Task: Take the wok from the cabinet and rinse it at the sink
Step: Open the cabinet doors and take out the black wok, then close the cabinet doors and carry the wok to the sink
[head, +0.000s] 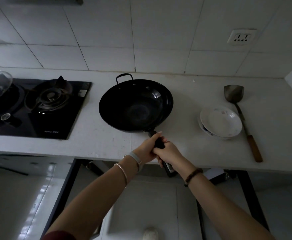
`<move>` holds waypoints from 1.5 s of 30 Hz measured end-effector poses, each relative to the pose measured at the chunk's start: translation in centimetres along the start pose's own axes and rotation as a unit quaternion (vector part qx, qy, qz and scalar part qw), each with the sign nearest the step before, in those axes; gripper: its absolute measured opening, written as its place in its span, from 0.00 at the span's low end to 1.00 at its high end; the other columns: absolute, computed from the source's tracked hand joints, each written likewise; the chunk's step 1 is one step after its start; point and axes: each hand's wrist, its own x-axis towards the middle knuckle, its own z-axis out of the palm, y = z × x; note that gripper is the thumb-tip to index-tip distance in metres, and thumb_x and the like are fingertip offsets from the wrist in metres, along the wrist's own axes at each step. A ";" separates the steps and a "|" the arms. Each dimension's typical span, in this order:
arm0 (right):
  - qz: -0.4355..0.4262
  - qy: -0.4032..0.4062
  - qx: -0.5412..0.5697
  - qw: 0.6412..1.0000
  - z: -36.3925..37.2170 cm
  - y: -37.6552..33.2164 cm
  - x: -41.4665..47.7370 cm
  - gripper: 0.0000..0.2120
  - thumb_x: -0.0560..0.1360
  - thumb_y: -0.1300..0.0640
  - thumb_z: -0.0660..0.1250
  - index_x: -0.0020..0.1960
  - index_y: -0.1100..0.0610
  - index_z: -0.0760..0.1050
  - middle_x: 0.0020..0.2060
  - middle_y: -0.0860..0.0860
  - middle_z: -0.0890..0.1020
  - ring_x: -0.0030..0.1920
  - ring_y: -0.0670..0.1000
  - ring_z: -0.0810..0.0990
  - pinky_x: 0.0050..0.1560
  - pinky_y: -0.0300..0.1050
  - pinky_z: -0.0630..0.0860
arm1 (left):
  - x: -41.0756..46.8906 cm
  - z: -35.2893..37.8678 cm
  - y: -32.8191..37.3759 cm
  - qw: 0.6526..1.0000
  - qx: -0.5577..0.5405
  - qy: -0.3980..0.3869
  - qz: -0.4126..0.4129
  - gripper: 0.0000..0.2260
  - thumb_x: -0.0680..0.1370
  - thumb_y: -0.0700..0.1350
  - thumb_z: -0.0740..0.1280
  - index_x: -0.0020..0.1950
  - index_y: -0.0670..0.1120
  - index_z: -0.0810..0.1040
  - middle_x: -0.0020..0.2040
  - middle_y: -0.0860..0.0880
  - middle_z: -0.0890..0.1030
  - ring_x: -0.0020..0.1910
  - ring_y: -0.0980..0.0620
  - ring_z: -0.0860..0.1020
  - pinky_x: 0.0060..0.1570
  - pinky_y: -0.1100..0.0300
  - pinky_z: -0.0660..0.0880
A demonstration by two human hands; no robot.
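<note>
Black wok looks heavy, rigid, front-loaded: left hand and right hand both clamped on its long handle; loop handle unused.

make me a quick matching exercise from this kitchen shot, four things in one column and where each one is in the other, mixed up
Things:
1. wok
2. gas stove
3. metal spatula
4. wall socket

Places:
A. on the tiled wall, upper right
B. lying at the right end of the counter, beside the stacked plates
C. middle of the counter, handle gripped by both hands
D. set into the counter at the left

Pairs: 1-C, 2-D, 3-B, 4-A
</note>
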 end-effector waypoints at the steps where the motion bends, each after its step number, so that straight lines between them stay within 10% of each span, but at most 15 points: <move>1: -0.004 0.002 -0.007 1.000 0.0 0.3 0.1 0.08 0.75 0.58 0.65 0.52 0.60 0.73 0.29 0.54 0.77 0.24 0.49 0.74 0.25 0.42 0.74 | 0.0 0.0 -0.2 1.000 0.004 0.006 -0.004 0.15 0.82 0.51 0.59 0.39 0.44 0.74 0.35 0.50 0.78 0.30 0.54 0.77 0.31 0.61 0.72; 10: -0.049 0.038 -0.083 0.995 -1.0 2.8 -0.5 0.12 0.75 0.59 0.67 0.58 0.56 0.74 0.38 0.53 0.82 0.27 0.48 0.79 0.26 0.36 0.74 | -0.5 0.2 -2.5 1.000 -0.021 0.018 0.000 0.06 0.82 0.45 0.59 0.53 0.43 0.72 0.50 0.44 0.81 0.45 0.47 0.77 0.41 0.56 0.68; 20: -0.075 0.081 -0.102 0.989 -1.6 6.8 -3.5 0.24 0.73 0.58 0.72 0.66 0.59 0.68 0.57 0.56 0.78 0.49 0.52 0.79 0.43 0.41 0.75 | -3.5 1.5 -6.5 0.995 -0.055 0.074 0.047 0.18 0.81 0.43 0.61 0.68 0.36 0.69 0.60 0.36 0.77 0.47 0.42 0.79 0.34 0.55 0.78; 30: -0.221 0.141 -0.141 0.955 -2.0 9.2 -9.2 0.25 0.73 0.58 0.70 0.67 0.56 0.68 0.61 0.53 0.75 0.60 0.52 0.74 0.53 0.39 0.72 | -9.8 0.5 -10.9 0.987 -0.015 0.095 0.133 0.19 0.82 0.47 0.59 0.72 0.45 0.67 0.67 0.42 0.73 0.65 0.41 0.74 0.64 0.45 0.72; 45: -0.435 0.075 -0.202 0.874 6.9 10.2 -17.7 0.21 0.76 0.51 0.66 0.68 0.52 0.69 0.64 0.47 0.74 0.67 0.45 0.69 0.66 0.39 0.67 | -25.1 -20.0 -16.7 0.835 0.220 0.440 0.249 0.11 0.81 0.44 0.60 0.60 0.45 0.79 0.59 0.45 0.80 0.59 0.46 0.78 0.59 0.53 0.73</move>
